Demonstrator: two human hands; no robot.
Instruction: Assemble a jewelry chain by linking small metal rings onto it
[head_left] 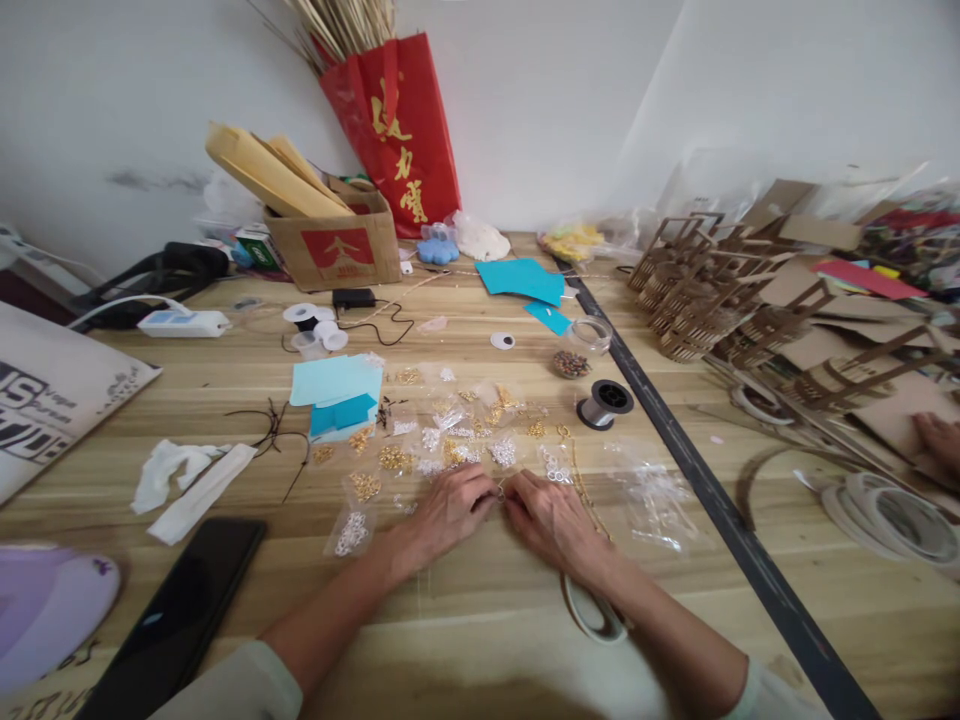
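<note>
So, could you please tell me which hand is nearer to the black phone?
Left: the left hand is beyond and right of the black phone, the right hand farther right.

- We can't make out what lies between the fingertips of our bare left hand (pixel 456 502) and bare right hand (pixel 551 515); it is too small.
- The left edge cuts off the pale purple rounded object (pixel 52 610) and the white printed bag (pixel 56 395).
- The bottom edge crops the black glossy phone (pixel 176 610).
- The top edge crops the dry straw-coloured stalks (pixel 345 22).
- We see only part of another person's hand (pixel 939 440).
</note>
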